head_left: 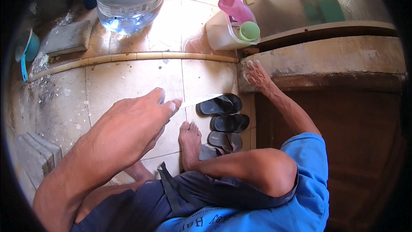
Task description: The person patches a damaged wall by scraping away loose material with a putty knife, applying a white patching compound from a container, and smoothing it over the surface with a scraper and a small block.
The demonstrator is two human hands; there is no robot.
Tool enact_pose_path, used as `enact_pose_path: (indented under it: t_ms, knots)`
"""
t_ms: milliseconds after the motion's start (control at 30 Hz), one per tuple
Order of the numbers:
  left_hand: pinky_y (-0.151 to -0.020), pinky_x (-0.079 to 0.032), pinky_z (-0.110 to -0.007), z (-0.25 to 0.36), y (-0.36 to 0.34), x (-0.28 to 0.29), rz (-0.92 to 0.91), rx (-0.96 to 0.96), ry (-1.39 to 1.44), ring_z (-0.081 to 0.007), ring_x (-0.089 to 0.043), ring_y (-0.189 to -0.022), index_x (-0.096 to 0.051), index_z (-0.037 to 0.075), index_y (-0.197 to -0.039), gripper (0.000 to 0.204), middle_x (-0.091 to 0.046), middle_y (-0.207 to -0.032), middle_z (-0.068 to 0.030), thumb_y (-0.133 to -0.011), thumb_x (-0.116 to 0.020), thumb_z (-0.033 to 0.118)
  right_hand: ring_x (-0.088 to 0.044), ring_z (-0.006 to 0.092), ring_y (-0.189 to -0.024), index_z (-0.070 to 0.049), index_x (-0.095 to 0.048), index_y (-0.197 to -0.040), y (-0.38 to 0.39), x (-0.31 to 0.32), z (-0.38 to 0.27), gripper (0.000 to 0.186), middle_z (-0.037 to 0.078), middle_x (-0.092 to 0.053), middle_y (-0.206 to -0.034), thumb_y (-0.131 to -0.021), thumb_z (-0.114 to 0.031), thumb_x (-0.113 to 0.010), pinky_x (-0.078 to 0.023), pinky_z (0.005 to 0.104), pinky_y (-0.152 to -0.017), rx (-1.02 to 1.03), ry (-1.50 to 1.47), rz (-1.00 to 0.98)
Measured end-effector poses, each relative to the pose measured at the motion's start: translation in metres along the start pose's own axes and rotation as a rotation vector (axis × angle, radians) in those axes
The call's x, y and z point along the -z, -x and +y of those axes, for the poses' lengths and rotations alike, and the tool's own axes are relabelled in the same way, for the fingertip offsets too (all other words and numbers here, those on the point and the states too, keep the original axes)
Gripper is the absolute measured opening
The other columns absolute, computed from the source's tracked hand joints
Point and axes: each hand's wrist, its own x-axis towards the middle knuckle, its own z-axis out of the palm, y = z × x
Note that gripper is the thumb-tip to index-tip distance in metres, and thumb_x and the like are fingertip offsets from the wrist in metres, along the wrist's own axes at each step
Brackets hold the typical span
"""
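Observation:
My left hand (146, 109) is raised over the tiled floor, its fingers closed with thumb and forefinger in a pinch. From that pinch a thin, pale, pointed strip (201, 100) runs to the right, over the black slippers. Its kind and material cannot be made out. Further right, my right hand (257, 76) reaches out and rests on the end of a pale, worn ledge (326, 58), with its fingers stretched out. Whitish residue marks the fingertips of both hands.
Several dark slippers (229, 123) lie by my bare foot (189, 141). Beyond a raised tile edging (150, 56) stand a large clear water bottle (128, 13) and a whitish bin (219, 32) holding a pink container (235, 7) and green cup (249, 31). Grey slabs (36, 154) and a blue dipper (31, 48) are left.

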Motion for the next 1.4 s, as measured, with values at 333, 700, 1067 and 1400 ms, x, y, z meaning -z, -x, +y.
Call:
enact_pose_path:
  t_ms: [333, 700, 1067, 1400]
  knots:
    - [-0.073, -0.045, -0.044, -0.006, 0.012, -0.011, 0.084, 0.039, -0.064, -0.0305, -0.055, -0.082, -0.055, 0.005, -0.132, 0.042, -0.053, -0.094, -0.0146, -0.09, -0.056, 0.006, -0.049, 0.0257, -0.121, -0.015, -0.073, -0.081, 0.022, 0.027, 0.068, 0.017, 0.002, -0.066, -0.1, -0.084, -0.019, -0.057, -0.031, 0.0476, -0.107, -0.002, -0.001, 0.08]
    - [-0.076, -0.047, -0.047, -0.005, 0.007, -0.002, 0.053, 0.003, -0.028, -0.0399, -0.059, -0.088, -0.056, -0.003, -0.124, 0.037, -0.054, -0.095, -0.0226, -0.088, -0.05, 0.004, -0.049, 0.0233, -0.119, -0.013, -0.075, -0.094, 0.095, 0.129, 0.11, 0.019, 0.003, -0.066, -0.106, -0.084, -0.018, -0.061, -0.031, 0.0424, -0.108, -0.175, 0.013, -0.128]
    - [-0.074, -0.049, -0.047, -0.014, -0.005, -0.015, 0.053, -0.037, 0.058, -0.04, -0.059, -0.086, -0.056, 0.0, -0.123, 0.031, -0.057, -0.096, -0.0226, -0.095, -0.053, 0.014, -0.066, 0.0199, -0.089, 0.0, -0.062, -0.109, 0.065, 0.046, -0.065, 0.031, 0.01, -0.067, -0.103, -0.08, -0.008, -0.059, -0.053, 0.0341, -0.064, -0.566, -2.745, 0.484]
    - [-0.051, -0.042, -0.021, -0.018, -0.026, -0.03, -0.065, 0.449, 0.822, -0.0056, -0.051, -0.058, -0.055, 0.002, -0.097, 0.026, -0.058, -0.076, -0.0021, -0.103, -0.045, 0.025, -0.065, 0.0219, -0.101, 0.0, -0.057, -0.122, 0.037, 0.14, -0.116, 0.039, 0.011, -0.068, -0.11, -0.087, -0.013, -0.066, -0.052, 0.0378, -0.079, -0.393, -2.967, 0.832]
